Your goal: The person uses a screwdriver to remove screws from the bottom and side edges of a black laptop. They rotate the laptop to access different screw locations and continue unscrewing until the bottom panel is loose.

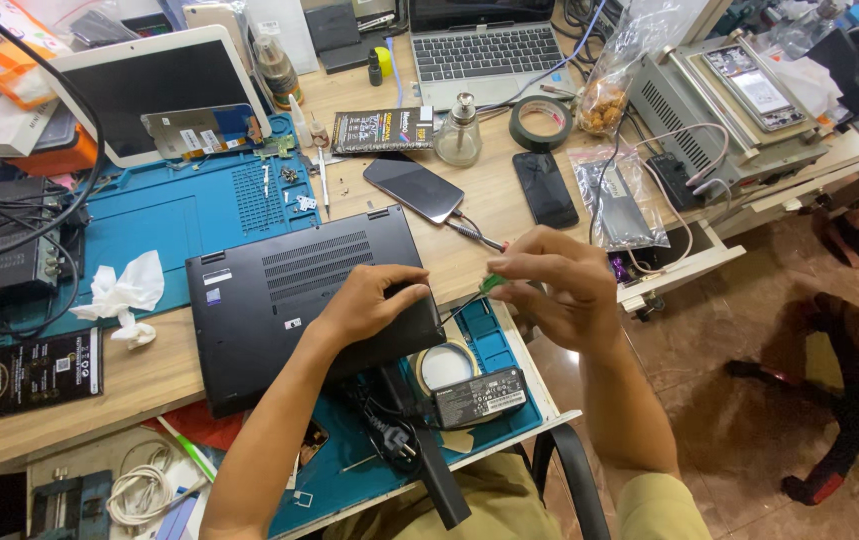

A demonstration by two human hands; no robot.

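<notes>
Bench was a proper mess. Using the blue work mat (pixel 164 215) as the anchor: a white tablet (pixel 154 90) leaned over its far edge, with a loose screen panel (pixel 201 130) just in front of it. A crumpled tissue (pixel 124 292) sat on the mat's near left part. Right of the mat lay two dark phones (pixel 412 188) (pixel 544 188), a glass dispenser bottle (pixel 458 130) and a roll of black tape (pixel 539 122). Further back past those was a silver laptop (pixel 477 45).

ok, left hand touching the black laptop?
Touching. Head view shows the left hand lying on the black laptop, its fingers curled over the right edge.
</notes>
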